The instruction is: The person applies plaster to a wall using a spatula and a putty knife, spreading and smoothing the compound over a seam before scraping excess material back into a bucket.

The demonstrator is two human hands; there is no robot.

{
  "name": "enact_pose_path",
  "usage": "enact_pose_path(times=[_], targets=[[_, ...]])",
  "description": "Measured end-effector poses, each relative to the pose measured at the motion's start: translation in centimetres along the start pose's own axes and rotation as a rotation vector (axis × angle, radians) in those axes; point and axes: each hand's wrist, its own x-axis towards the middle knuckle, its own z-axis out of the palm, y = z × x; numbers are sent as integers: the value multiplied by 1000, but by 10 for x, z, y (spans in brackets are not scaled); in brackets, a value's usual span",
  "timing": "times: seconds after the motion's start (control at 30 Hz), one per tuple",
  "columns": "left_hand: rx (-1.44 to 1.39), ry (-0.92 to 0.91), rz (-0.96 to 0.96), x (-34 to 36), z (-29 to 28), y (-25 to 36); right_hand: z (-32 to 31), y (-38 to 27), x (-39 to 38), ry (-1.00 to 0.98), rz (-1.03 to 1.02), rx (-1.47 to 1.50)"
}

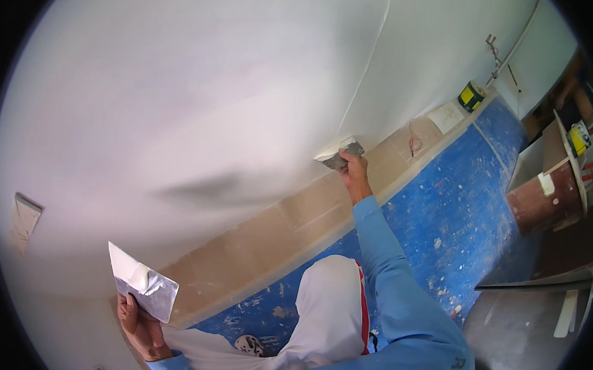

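Note:
My left hand (141, 330) grips a flat metal plate (157, 298) at the lower left. White putty (138, 279) lies on the plate's face and covers its far corner. Farther right, at the foot of the white wall (194, 117), my right hand (356, 179) holds a wide putty knife (338, 158). Its blade rests against the wall, with white putty along the upper edge. A thin raised line (369, 63) runs up the wall from near the blade.
Beige flooring (259, 243) borders the wall, beside a blue floor covering (436, 212) spotted with white. A yellow-green can (471, 97) stands at the far right, near loose wires (415, 143). Brown furniture (542, 201) occupies the right side. A switch box (28, 213) sits on the left wall.

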Motion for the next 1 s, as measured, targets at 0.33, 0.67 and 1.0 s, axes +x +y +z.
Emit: enact_pose_path(times=[0.33,0.67,1.0], targets=[[-80,-65,-40,-2,-4,-2,69,-98,-11,-92,-169,-39],[-105,-59,-58,-5,4,0,144,-200,-34,-164,-350,-146],[-106,-105,-101,-3,8,-4,200,-269,-53,-161,-412,-225]])
